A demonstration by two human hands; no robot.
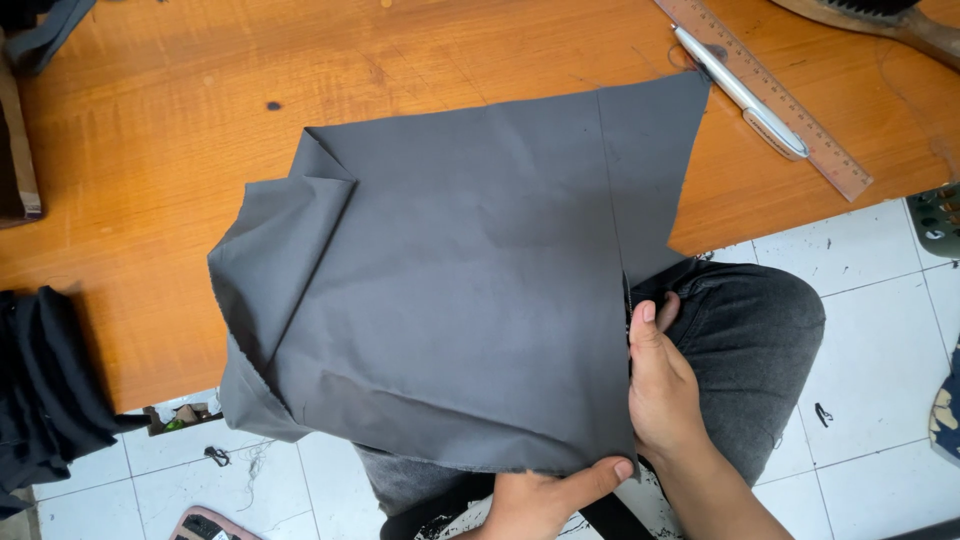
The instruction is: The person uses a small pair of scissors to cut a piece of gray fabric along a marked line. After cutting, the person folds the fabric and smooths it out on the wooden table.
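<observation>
At the far left a heap of black fabric [40,385] hangs over the edge of the orange wooden table [150,160], untouched and well apart from your hands. Next comes the piece you have in hand — a grey cloth panel [450,290] lying partly on the table and partly over your lap, its left side still doubled under in a loose, slanting fold [285,250] that has not been smoothed. Across the middle the cloth lies fairly flat, and a straight crease or marked line [612,200] runs down near its right edge, so the folding or marking looks begun rather than finished. At the bottom edge your left hand [545,495] grips the cloth, thumb pressed on top with the other fingers hidden beneath. Just beside it your right hand [660,385] pinches the right edge where the line ends, thumb laid along the top and fingers closed behind — though I cannot tell whether it holds anything besides the cloth. Further right, a silver pen [740,92] lies touching a wooden ruler [775,100], both idle, and beyond them a wooden-backed brush [890,20] at the corner.
</observation>
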